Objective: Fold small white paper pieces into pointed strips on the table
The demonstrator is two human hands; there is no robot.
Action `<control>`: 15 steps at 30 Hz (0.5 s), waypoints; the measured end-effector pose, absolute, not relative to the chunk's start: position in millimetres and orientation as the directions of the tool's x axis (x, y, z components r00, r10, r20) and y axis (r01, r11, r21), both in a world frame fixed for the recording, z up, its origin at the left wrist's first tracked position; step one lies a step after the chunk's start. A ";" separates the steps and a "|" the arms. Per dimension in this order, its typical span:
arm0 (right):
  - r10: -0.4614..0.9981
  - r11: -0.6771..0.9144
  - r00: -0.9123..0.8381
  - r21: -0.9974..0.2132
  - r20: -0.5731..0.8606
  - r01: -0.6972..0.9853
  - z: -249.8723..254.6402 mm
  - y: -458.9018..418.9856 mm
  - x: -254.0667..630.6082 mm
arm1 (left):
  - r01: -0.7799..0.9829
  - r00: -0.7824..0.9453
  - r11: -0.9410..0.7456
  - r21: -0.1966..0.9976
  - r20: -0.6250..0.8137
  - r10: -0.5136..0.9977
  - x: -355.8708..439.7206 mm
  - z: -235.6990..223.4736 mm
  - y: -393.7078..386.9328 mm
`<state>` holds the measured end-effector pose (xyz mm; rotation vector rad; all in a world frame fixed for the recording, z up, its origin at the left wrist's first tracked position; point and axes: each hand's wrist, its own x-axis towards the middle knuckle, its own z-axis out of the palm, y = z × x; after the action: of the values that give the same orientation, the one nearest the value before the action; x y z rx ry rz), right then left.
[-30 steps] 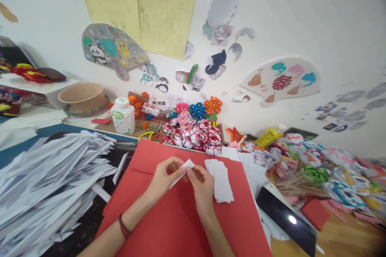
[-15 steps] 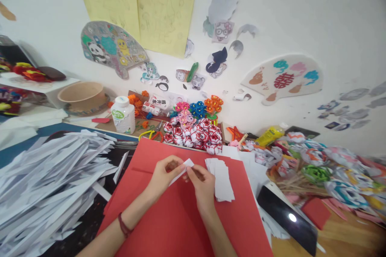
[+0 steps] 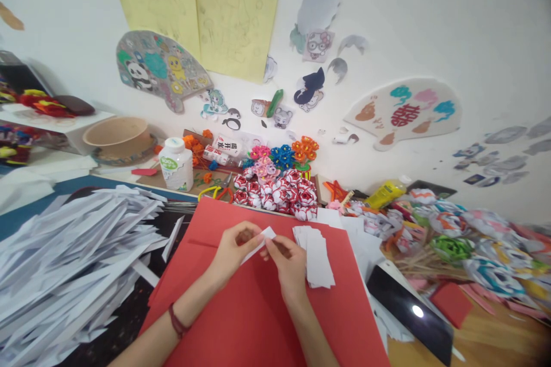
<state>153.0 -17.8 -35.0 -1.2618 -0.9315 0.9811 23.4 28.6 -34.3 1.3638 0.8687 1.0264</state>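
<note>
A small white paper strip (image 3: 267, 234) is pinched between both hands above a large red sheet (image 3: 241, 321). My left hand (image 3: 236, 246) grips it from the left, thumb and fingers closed on the paper. From the right, my right hand (image 3: 287, 261) pinches the strip's upper end; its lower part passes behind the left fingers. Just beyond my right hand lies a stack of white paper strips (image 3: 319, 261) on the red sheet. To the left spreads a big heap of folded white paper strips (image 3: 77, 275).
Red-and-white paper flowers (image 3: 279, 192) crowd the back edge, beside pliers (image 3: 215, 190) and a white bottle (image 3: 175, 165). A dark phone (image 3: 411, 312) lies at the right, below a pile of wrapped paper pieces (image 3: 486, 235). A round tub (image 3: 116, 135) stands back left.
Almost nothing differs. Both hands hold the paper strip in nearly the same place, with only a very slight shift of the fingers.
</note>
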 end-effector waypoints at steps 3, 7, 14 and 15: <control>0.951 0.054 0.306 -0.997 0.035 -0.054 -36.5 -17.8 154.4 | -0.012 0.375 -0.104 0.994 0.101 0.921 20.8 -34.3 32.6; 0.976 0.035 0.215 -0.997 0.020 -0.063 -36.2 -17.8 154.5 | 0.061 0.396 -0.175 0.983 0.137 0.908 16.9 -30.7 34.9; 0.995 -0.001 0.099 -0.995 -0.011 -0.096 -34.2 -17.9 152.4 | 0.082 0.305 -0.220 0.972 0.185 0.934 17.1 -21.7 27.6; 0.995 -0.007 0.096 -0.995 -0.017 -0.104 -34.3 -17.9 152.3 | 0.103 0.299 -0.229 0.968 0.189 0.935 17.1 -20.8 27.3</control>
<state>152.3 -17.9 -34.3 -1.1860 -1.0570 1.1936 17.1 27.3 -20.8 1.5895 0.9752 1.0691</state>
